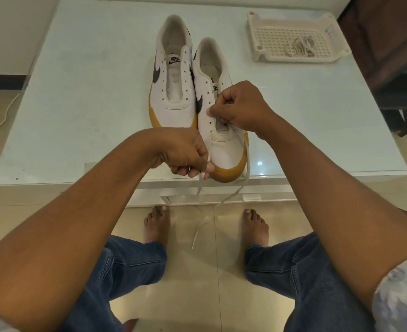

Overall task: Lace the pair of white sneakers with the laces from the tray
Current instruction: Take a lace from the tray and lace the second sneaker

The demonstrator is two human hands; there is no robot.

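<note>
I monitor the left hand [188, 159]: its fingers are curled, and thumb and forefinger are clamped on one strand of the lace [247, 164], just off the toe of the near sneaker [224, 144]. The right hand [239, 109] is also curled, thumb and forefinger pinched together at the lower eyelet row. I judge that they hold the lace there, but the contact itself is hidden. Below the left fingers both free ends drop past the table [90, 104] edge, and one trails toward the floor between the bare feet. Risk 1: a firm pull from the left fingers drags the other end back out through its eyelet, because nothing anchors it. Risk 2: uneven pulling leaves one end too short for the upper eyelets. Risk 3: a foot lands on the trailing end and jerks the sneaker, whose toe sits right at the table edge under the left fingers, onto the floor. Risk 4: the flat lace twists inside the right pinch and seats crooked. Beyond the right fingertips the far sneaker [173, 92] is unlaced, and the second lace [298, 45] lies in the tray [264, 56], well apart from both hands, so the task is at an early stage
</note>
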